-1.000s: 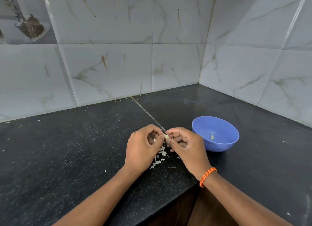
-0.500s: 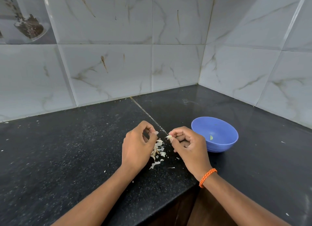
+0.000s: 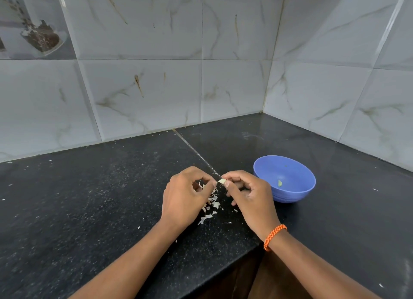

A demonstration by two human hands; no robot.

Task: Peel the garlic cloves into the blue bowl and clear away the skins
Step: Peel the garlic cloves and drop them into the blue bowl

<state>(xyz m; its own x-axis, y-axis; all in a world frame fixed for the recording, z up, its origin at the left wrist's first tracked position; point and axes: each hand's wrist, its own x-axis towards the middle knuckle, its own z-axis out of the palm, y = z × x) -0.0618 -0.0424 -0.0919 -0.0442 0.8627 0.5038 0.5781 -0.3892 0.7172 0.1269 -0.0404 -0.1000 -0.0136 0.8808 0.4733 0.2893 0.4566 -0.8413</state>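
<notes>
My right hand [image 3: 250, 198] pinches a small pale garlic clove [image 3: 222, 181] between thumb and forefinger, just above the black counter. My left hand [image 3: 185, 196] sits close to its left with fingers curled, its fingertips almost at the clove and a shred of skin showing by them. A heap of white garlic skins [image 3: 211, 207] lies on the counter between and below both hands. The blue bowl [image 3: 297, 193] stands to the right of my right hand, holding one small pale green piece [image 3: 279, 183].
The black granite counter [image 3: 100, 198] fills a tiled wall corner; its front edge runs diagonally beneath my forearms. Small white specks of skin are scattered over it. An orange bracelet [image 3: 274, 236] circles my right wrist.
My hands were joined on the clove, then my left hand drew away to the left; now its fingertips are back close to the clove that my right hand still holds.
</notes>
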